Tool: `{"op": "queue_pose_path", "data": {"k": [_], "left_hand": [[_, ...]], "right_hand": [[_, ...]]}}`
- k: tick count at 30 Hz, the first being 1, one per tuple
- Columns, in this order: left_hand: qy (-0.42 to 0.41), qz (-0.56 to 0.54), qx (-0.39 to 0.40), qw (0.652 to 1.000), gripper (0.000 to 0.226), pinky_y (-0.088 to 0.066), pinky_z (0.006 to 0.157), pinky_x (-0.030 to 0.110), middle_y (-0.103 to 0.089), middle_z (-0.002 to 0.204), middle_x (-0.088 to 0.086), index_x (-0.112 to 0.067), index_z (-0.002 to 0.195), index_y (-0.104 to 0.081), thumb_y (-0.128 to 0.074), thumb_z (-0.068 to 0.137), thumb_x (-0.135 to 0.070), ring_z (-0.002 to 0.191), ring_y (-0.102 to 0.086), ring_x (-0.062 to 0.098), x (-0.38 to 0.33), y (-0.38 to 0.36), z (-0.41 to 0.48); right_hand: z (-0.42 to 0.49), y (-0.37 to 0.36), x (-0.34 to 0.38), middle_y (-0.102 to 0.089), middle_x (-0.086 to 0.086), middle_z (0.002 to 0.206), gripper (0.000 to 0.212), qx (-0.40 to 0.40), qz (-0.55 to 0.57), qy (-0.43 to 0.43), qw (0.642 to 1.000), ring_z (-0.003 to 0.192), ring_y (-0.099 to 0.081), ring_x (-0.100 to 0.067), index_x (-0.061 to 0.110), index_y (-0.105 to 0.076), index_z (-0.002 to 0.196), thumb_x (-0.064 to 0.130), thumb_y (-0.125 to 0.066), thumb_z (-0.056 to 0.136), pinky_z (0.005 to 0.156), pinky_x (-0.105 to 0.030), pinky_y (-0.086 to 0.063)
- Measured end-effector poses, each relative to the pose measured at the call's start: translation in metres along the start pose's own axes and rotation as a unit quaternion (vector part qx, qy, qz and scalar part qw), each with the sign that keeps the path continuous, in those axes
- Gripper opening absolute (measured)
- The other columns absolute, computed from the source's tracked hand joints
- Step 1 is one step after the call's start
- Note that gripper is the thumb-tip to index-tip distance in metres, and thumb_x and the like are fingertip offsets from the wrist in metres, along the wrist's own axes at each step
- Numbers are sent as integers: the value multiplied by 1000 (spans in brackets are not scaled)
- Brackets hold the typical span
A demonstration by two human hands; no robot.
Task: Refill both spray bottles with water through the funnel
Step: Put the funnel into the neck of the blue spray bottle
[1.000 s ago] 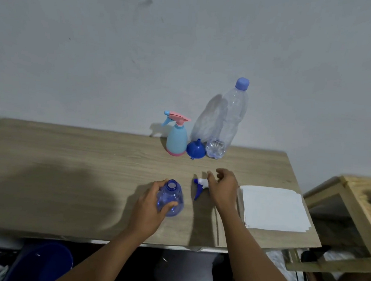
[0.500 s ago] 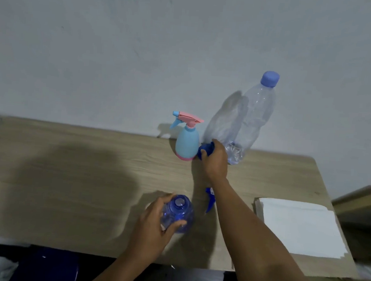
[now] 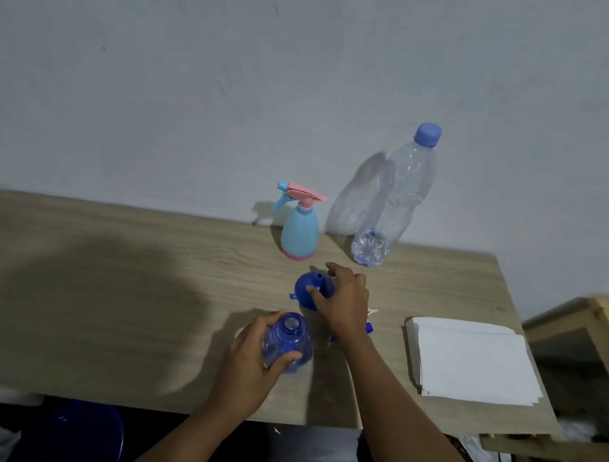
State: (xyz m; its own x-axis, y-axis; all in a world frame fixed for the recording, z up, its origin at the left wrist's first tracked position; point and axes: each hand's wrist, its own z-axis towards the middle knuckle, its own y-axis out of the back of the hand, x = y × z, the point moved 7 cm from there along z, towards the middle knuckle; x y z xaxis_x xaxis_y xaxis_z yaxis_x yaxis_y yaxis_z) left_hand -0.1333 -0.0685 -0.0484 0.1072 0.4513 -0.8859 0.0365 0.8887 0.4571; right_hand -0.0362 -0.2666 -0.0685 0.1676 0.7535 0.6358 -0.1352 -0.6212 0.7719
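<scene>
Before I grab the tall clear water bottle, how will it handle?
The water bottle is tall on a narrow base, so a push near the top probably tips it. Its clear plastic walls likely dent under a squeeze. Its blue cap is on, so spilling seems unlikely.

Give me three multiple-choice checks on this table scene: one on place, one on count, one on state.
1. Where is the small blue plastic funnel? A. In the translucent blue spray bottle's neck. B. In the right hand's grip. C. Beside the tall clear plastic water bottle.
2. How many spray bottles wear a trigger head? A. None. B. One. C. Two.
3. The water bottle's blue cap is: A. on. B. off. C. in a hand.
Answers: 1 B, the right hand's fingers curl round it. 2 B, only the light-blue-and-pink spray bottle has one. 3 A, the cap sits on the neck.
</scene>
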Motion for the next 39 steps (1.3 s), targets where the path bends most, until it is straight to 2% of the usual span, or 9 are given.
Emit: {"op": "queue_pose_path", "data": {"k": [4,8,13,15,20,24,28,31,39], "left_hand": [[-2,-2,1,1000,65,-49,94,24,-61,120,-24,-60,119,-44,-83,75,-32,112,-59,2,-1,-1,0],[-3,-11,2,1000,64,-48,93,21,-58,120,-29,-59,118,-45,-83,75,-32,112,-59,1,-1,-1,0],[-8,-9,-6,1000,61,-45,92,13,-60,118,-27,-53,118,-48,-84,74,-30,111,-57,-3,-2,-1,-1],[-7,-10,1,1000,59,-45,92,16,-61,120,-25,-48,121,-49,-83,75,-33,111,-58,-2,-1,-2,-1],[-5,-26,2,1000,54,-47,90,17,-62,114,-29,-40,118,-52,-82,75,-28,106,-59,-7,-11,1,-3],[6,-20,13,1000,52,-52,90,37,-64,115,-18,-41,117,-49,-75,74,-29,105,-63,10,-12,1,-5],[18,-16,19,1000,52,-54,84,42,-66,109,-17,-41,115,-49,-71,72,-22,99,-66,13,-17,1,-7],[31,-18,24,999,47,-55,78,40,-69,102,-13,-41,110,-50,-72,74,-19,93,-67,16,-18,1,-8],[42,-21,38,998,46,-53,74,30,-68,98,-15,-41,108,-52,-70,79,-10,92,-66,10,-22,0,-7]], "right_hand": [[0,-6,4,-58,12,128,72,64,-59,-13,996,118,-40,-18,32,-52,134,49,-77,69,89,-35,-27],[-7,-6,7,-62,8,118,67,71,-54,-15,996,119,-42,-20,31,-52,133,42,-74,71,87,-34,-23],[-24,25,14,-55,6,120,61,-17,86,-5,996,110,-48,-10,29,-55,124,44,-80,70,101,-35,-39],[-40,42,19,-52,3,118,56,-46,191,-19,980,104,-56,-11,30,-54,117,34,-84,70,96,-38,-52],[-90,78,27,-57,-1,116,54,-75,296,-44,951,103,-63,-15,26,-58,113,29,-83,66,88,-30,-55],[-123,98,37,-60,0,109,51,-57,319,-24,946,88,-62,-5,17,-56,112,13,-88,72,71,-16,-52],[-133,106,47,-66,4,105,45,-27,281,6,959,91,-63,0,16,-62,107,21,-89,72,77,-14,-49],[-129,108,62,-65,8,112,57,17,214,23,976,102,-61,-3,21,-63,115,38,-90,67,77,-5,-44],[-117,119,107,-60,10,102,69,66,77,82,991,90,-59,-9,25,-55,110,58,-88,60,71,-21,-51]]}}
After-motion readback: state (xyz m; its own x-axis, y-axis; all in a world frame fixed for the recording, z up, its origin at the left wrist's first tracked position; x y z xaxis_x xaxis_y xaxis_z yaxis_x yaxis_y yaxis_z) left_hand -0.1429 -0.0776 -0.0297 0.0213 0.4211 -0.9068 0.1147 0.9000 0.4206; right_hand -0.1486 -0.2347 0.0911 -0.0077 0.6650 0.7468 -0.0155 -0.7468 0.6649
